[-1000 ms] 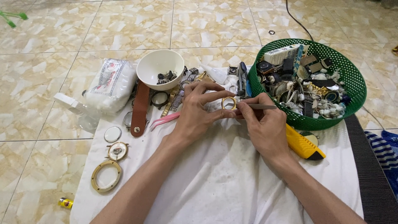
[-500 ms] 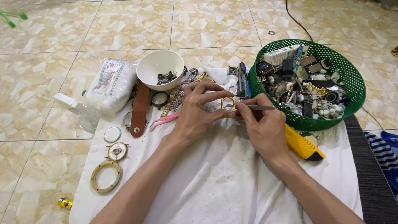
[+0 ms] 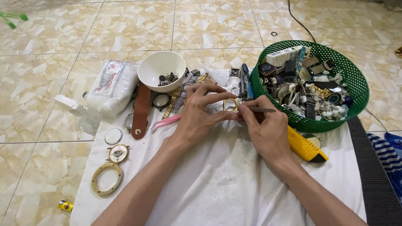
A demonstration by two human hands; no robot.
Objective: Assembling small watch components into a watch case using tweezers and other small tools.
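My left hand point(image 3: 199, 113) pinches a small gold-coloured ring-shaped watch case point(image 3: 230, 104) between thumb and fingers, above a white cloth point(image 3: 217, 184). My right hand point(image 3: 266, 127) grips thin metal tweezers point(image 3: 259, 109), their tip at the right side of the ring. Both hands meet near the middle of the view, just left of a green mesh basket point(image 3: 356, 83).
The basket holds several watches and parts. A white bowl point(image 3: 161, 67) with small parts, a brown strap point(image 3: 141, 111), pink tweezers point(image 3: 165, 122), a yellow utility knife point(image 3: 305, 146), a gold bezel point(image 3: 107, 179), a watch face point(image 3: 118, 153), a glass disc point(image 3: 113, 136) and a white packet point(image 3: 112, 86) lie around.
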